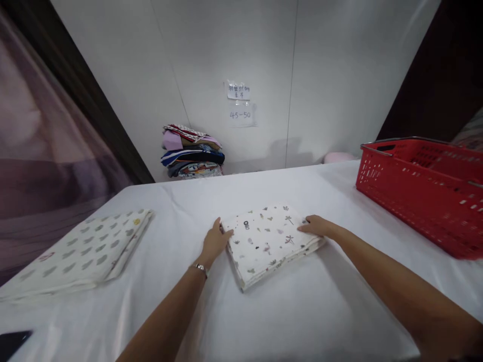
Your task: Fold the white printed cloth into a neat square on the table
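Note:
A folded white cloth [267, 241] with small printed palm trees and birds is between my hands over the white-covered table. My left hand [217, 240] grips its left edge, thumb on top and fingers at the side and underneath. On the opposite edge, my right hand [316, 225] pinches the cloth the same way, its fingertips partly hidden. The cloth's near edge shows several stacked layers and looks slightly tilted. To the left lies a second folded cloth [90, 246], white with grey leaf-like prints.
A red plastic basket [418, 186] stands at the right of the table [181, 322]. Behind the far edge is a pile of folded fabrics [192, 153] against the wall. A dark flat object [13, 344] lies at the lower left corner. Handwritten paper signs [240, 114] hang above.

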### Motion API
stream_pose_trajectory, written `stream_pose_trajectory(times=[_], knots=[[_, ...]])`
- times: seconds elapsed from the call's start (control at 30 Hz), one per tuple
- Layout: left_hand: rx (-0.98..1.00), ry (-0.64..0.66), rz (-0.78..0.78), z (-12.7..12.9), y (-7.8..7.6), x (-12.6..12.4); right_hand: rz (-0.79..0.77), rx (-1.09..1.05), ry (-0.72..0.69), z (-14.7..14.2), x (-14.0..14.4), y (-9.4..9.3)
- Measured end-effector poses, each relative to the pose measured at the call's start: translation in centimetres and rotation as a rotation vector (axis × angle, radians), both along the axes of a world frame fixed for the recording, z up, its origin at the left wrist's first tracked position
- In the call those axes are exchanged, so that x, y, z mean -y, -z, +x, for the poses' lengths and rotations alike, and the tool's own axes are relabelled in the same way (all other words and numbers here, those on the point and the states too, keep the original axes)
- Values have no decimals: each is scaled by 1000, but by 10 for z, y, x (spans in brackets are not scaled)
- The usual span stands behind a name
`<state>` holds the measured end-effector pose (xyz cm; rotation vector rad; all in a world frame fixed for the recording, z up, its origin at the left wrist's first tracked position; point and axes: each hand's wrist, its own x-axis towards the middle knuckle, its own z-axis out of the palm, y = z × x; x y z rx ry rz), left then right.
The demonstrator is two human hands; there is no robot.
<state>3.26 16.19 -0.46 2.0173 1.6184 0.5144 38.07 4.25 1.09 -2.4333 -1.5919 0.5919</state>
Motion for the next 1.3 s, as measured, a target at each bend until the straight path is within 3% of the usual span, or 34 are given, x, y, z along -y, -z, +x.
stream_pose_trajectory(times=[0.1,0.2,0.3,0.37,0.5,0.63,0.77,0.83,1.0,1.17,1.3], knots=[[-43,82,8,6,-13,3,-148,-98,-32,-4,40,1],[-163,167,252,19,-22,25,-84,-21,-41,-12,57,-8],[-234,293,393,32,-15,52,221,163,-88,-28,44,-16],[-280,343,412,36,-5,65,365,223,-235,-42,28,-15],[-356,363,379,35,6,72,318,252,-408,-63,8,6],[-403,371,335,34,3,71,306,258,-412,-67,9,23],[-401,357,264,37,-1,72,314,140,-417,-58,6,23],[-348,343,239,36,0,72,362,21,-326,-51,4,21],[-66,151,276,24,2,70,431,-279,175,-28,14,22],[124,-21,-24,10,-8,65,350,-539,358,-17,34,20],[230,-115,-241,8,-19,58,197,-807,401,-16,33,10]])
